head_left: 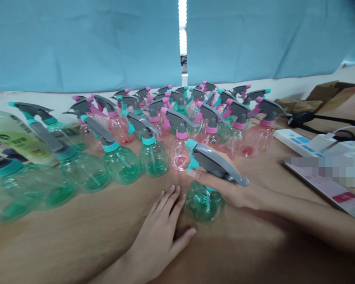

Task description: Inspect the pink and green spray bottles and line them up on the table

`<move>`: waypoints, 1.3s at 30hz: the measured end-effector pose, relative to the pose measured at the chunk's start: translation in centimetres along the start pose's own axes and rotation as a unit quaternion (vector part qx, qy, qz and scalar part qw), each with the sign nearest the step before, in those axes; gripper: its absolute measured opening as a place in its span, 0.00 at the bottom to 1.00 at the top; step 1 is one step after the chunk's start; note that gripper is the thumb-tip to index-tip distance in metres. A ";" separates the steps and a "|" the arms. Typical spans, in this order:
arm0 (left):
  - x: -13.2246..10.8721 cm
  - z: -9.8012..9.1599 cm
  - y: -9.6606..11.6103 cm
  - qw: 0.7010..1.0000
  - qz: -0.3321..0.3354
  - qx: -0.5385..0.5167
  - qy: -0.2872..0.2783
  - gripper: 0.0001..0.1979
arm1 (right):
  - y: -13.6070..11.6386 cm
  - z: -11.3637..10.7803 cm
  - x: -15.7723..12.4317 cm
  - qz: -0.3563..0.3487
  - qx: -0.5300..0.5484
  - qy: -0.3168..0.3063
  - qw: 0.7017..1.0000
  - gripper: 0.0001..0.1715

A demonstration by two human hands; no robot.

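My right hand (225,189) is wrapped round the neck of a green spray bottle (205,203) with a grey trigger head and teal nozzle, standing upright on the wooden table (77,244). Flat on the table just left of that bottle lies my left hand (162,228), fingers stretched out, thumb near the bottle's base. Behind them stand several more spray bottles, green ones (121,161) to the left and pink ones (254,134) towards the middle and right.
A white power strip (298,142) with plugs and cables lies at the right, with a printed sheet (334,189) in front of it. Brown cardboard (328,92) sits at the far right. A blue curtain (77,39) hangs behind the table.
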State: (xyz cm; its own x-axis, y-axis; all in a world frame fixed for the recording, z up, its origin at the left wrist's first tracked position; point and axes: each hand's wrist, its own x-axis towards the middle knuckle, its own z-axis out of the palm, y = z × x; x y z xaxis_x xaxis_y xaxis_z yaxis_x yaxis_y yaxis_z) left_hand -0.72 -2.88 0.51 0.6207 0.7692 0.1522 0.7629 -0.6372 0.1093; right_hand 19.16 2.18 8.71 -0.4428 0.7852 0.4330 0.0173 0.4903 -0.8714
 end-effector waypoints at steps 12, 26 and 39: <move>0.0 0.3 -0.2 1.000 -0.002 -0.004 0.004 0.31 | -0.2 0.1 0.0 -0.016 -0.025 0.013 0.999 0.08; 0.0 0.1 -0.1 0.999 -0.010 -0.033 0.017 0.29 | 1.3 0.5 0.0 -0.033 -0.043 0.051 0.997 0.07; -0.4 0.1 0.0 0.996 -0.035 -0.079 0.029 0.35 | 1.5 1.2 0.2 -0.050 -0.010 0.047 0.998 0.06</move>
State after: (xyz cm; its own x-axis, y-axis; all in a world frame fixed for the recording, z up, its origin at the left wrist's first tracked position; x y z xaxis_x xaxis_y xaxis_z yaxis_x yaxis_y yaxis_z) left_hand -0.92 -3.14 0.31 0.5514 0.8111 0.1951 0.7633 -0.5849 0.2745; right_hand 18.03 2.63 7.25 -0.3570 0.7640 0.5374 -0.0044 0.5739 -0.8189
